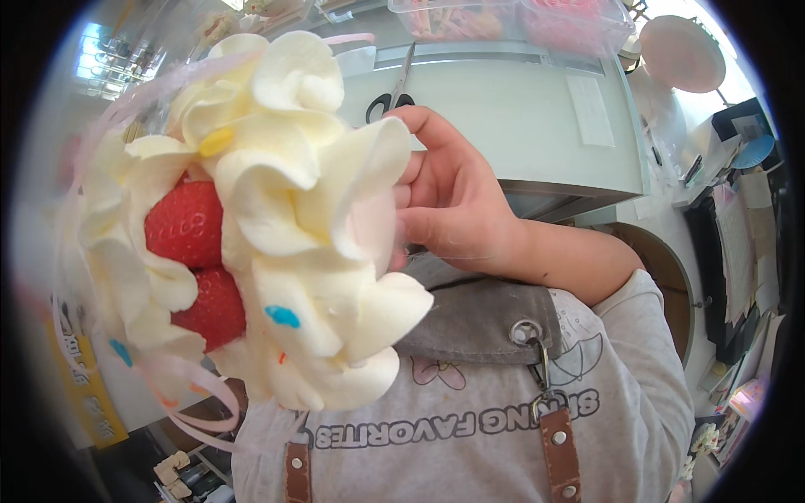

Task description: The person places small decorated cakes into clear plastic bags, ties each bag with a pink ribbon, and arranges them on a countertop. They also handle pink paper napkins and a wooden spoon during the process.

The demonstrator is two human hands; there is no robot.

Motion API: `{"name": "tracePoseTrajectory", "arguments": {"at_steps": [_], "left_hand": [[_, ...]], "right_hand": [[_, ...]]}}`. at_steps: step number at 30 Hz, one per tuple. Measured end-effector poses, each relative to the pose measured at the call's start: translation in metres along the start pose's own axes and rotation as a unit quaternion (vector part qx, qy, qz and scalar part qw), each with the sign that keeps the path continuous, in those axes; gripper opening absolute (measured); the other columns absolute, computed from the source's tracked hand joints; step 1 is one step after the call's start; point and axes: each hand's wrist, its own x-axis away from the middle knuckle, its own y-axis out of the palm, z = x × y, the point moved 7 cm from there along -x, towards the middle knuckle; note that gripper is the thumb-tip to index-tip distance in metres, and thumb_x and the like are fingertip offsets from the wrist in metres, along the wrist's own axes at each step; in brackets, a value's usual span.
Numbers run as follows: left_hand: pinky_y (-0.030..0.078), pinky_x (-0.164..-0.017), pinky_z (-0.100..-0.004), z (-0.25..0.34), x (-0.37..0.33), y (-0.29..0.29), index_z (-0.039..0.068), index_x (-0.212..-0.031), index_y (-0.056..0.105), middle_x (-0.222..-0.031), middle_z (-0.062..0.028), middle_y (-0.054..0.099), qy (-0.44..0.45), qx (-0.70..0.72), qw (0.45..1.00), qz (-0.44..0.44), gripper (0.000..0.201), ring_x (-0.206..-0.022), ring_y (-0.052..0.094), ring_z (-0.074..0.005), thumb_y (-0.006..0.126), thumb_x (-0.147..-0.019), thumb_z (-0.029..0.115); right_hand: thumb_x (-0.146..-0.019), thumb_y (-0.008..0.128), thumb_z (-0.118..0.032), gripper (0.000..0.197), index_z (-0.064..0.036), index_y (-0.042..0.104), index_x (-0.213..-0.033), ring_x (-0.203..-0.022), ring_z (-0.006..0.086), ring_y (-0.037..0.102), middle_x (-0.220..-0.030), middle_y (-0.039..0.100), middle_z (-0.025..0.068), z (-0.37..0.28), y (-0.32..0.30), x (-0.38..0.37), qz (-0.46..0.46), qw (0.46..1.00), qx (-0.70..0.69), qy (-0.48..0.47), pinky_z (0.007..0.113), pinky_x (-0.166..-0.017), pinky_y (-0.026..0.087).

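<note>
Very close to the view, on the left, is a dessert of piped white cream (302,226). Two red strawberries (184,225) sit in its swirls, with small blue, yellow and orange bits on the cream. Pale pink ribbons (222,402) loop around it, and clear film seems to surround it. Beside the cream's right edge is my right hand (457,197), its fingers curled and the thumb turned inward. The fingertips go partly behind the cream, so what they grip is hidden. My left hand does not show.
Black-handled scissors (404,74) lie on the pale glass-topped table (503,126) behind my hand. Two clear tubs (453,23) with pink contents stand at its far edge. A white strip (591,111) lies to the right, near a round pink object (682,54).
</note>
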Motion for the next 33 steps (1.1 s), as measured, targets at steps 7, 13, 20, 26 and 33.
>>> {"name": "tracePoseTrajectory", "arguments": {"at_steps": [7, 13, 20, 26, 33], "left_hand": [[0.051, -0.056, -0.0341, 0.0, 0.012, -0.016, 0.014, -0.147, 0.018, -0.148, -0.0173, 0.03, -0.085, 0.032, 0.99, 0.112, 0.121, -0.09, 0.057, -0.0267, 0.086, -0.055, 0.052], [0.046, -0.089, -0.0433, -0.001, -0.002, -0.005, 0.01, -0.149, 0.012, -0.147, -0.0252, 0.027, 0.105, 0.064, 0.991, 0.049, 0.125, -0.123, 0.042, -0.0372, 0.08, -0.057, 0.063], [0.027, -0.109, -0.0506, 0.001, -0.005, -0.014, 0.007, -0.149, 0.011, -0.147, -0.0289, 0.023, 0.194, -0.039, 0.98, -0.009, 0.125, -0.134, 0.031, -0.043, 0.07, -0.061, 0.074], [0.026, -0.11, -0.0513, 0.003, -0.005, -0.009, 0.007, -0.149, 0.011, -0.147, -0.027, 0.026, 0.198, -0.068, 0.976, 0.062, 0.119, -0.134, 0.032, -0.0411, 0.067, -0.067, 0.072], [0.033, -0.107, -0.0511, 0.004, 0.001, -0.012, 0.006, -0.149, 0.011, -0.149, -0.0236, 0.026, 0.106, -0.002, 0.994, 0.006, 0.116, -0.136, 0.03, -0.0371, 0.065, -0.07, 0.071]], "right_hand": [[-0.08, 0.061, 0.011, 0.055, -0.0047, 0.033, -0.124, -0.069, 0.0166, 0.063, -0.093, 0.062, 0.0122, -0.003, 0.002, 0.0, -0.026, 1.0, -0.017, 0.003, 0.029, -0.06, 0.049], [-0.079, 0.061, 0.011, 0.056, -0.0042, 0.033, -0.124, -0.07, 0.0159, 0.062, -0.092, 0.061, 0.0114, -0.002, 0.0, -0.001, -0.02, 0.999, -0.024, 0.003, 0.029, -0.061, 0.05], [-0.078, 0.062, 0.01, 0.057, -0.0031, 0.032, -0.124, -0.068, 0.0146, 0.061, -0.092, 0.061, 0.0118, -0.001, -0.002, -0.005, -0.011, 0.999, -0.029, 0.005, 0.028, -0.061, 0.049], [-0.078, 0.063, 0.007, 0.057, -0.0024, 0.031, -0.125, -0.067, 0.0129, 0.06, -0.091, 0.063, 0.0116, -0.005, 0.001, -0.005, -0.009, 1.0, -0.008, 0.009, 0.026, -0.059, 0.048], [-0.08, 0.065, 0.0, 0.051, -0.0034, 0.033, -0.12, -0.068, 0.0114, 0.057, -0.09, 0.063, 0.0093, 0.008, 0.0, -0.011, 0.048, 0.999, -0.021, -0.014, 0.026, -0.058, 0.046]]}}
